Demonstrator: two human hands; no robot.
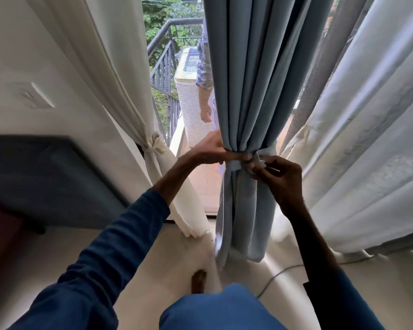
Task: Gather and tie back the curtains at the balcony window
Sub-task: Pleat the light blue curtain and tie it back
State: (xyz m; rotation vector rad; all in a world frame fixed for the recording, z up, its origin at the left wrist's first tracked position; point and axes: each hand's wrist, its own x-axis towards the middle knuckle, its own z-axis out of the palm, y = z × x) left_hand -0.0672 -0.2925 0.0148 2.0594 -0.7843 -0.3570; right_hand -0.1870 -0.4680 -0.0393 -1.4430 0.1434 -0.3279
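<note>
Centre of the window, the blue curtain (248, 91) hangs bunched into tight folds, cinched at its waist by a pale tie band (234, 164). The left hand (210, 151) wraps round the bunch from the left, fingers curled on the fabric. The right hand (281, 179) pinches the band's loose end just beside the cinch. Over left, the cream curtain (119, 91) sits knotted by the wall.

Dark blue long sleeves (110, 246), lighter blue trousers (212, 310), one bare foot (198, 279).
</note>
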